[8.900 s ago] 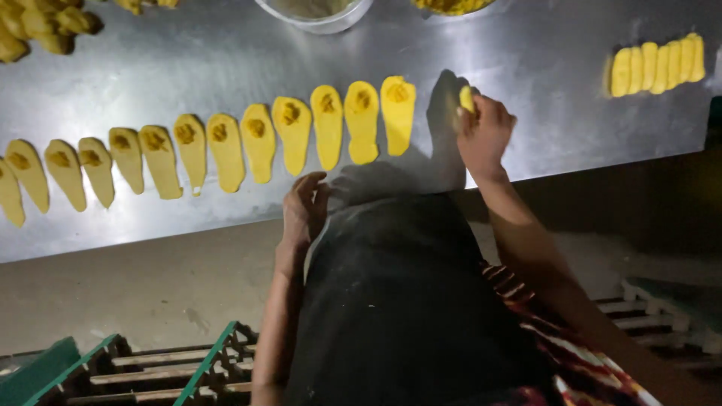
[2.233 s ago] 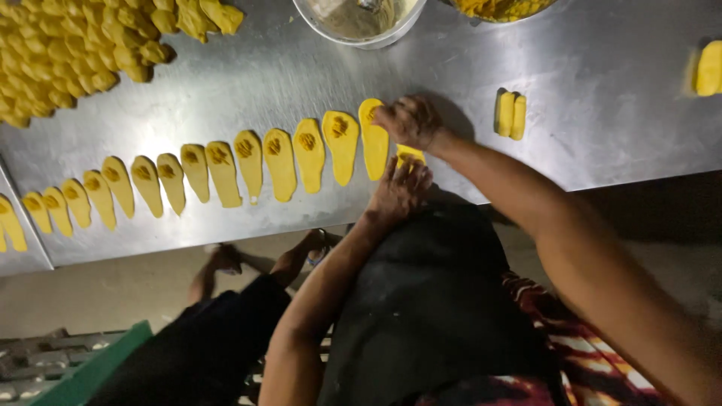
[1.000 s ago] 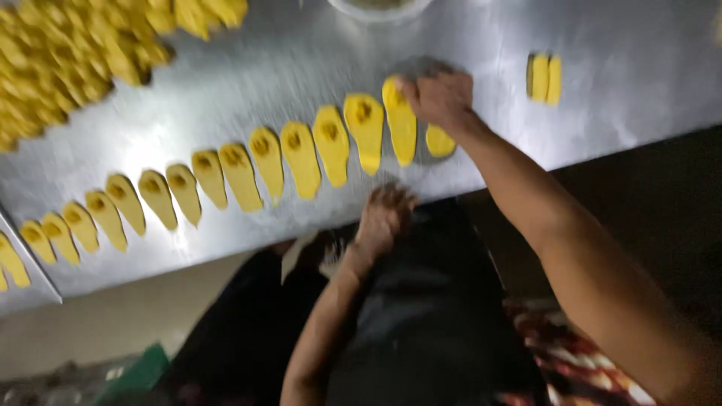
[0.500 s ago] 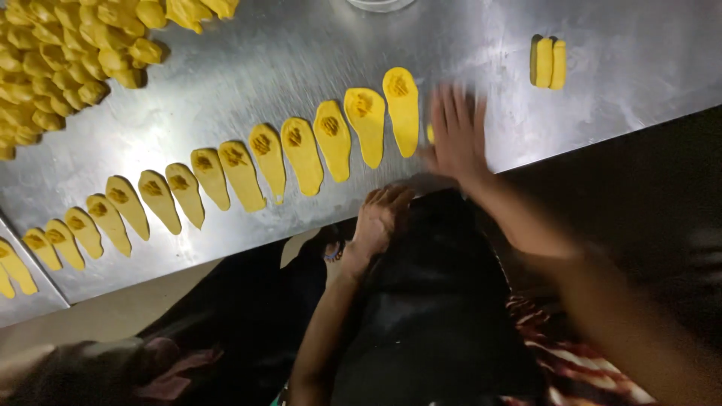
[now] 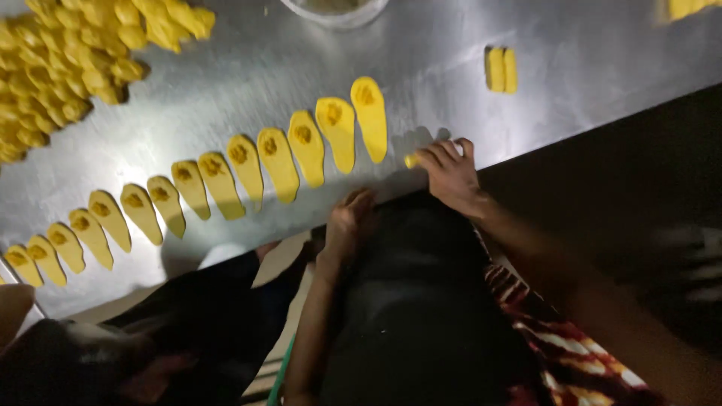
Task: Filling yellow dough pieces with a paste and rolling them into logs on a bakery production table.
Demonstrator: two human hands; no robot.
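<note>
A brushed steel table (image 5: 571, 98) fills the far part of the view, dull grey and streaked with glare; no package, label or sign can be made out on it. Across it runs a slanting row of flat yellow dough ovals (image 5: 278, 162), thin and matt, each with a darker dab of filling near its far end; the row climbs from near left to far right, the pieces just beside one another. At far left lies a heap of folded yellow pieces (image 5: 68, 68), lumpy and crimped; at the far edge stands a pale round bowl (image 5: 335, 9), only its rim showing; right of the row sit two small yellow blocks (image 5: 501, 69), side by side and touching.

The right hand (image 5: 450, 177) rests at the table's near edge, right of the row's last oval; its fingers are curled down and pinch a small yellow dough lump (image 5: 411, 160) against the steel. The left hand (image 5: 350, 222) lies lower, loosely curled against a dark cloth (image 5: 421, 301) at the person's front; whether it holds anything cannot be told. Near left, another person's dark sleeve (image 5: 203, 308) shows, blurred.
</note>
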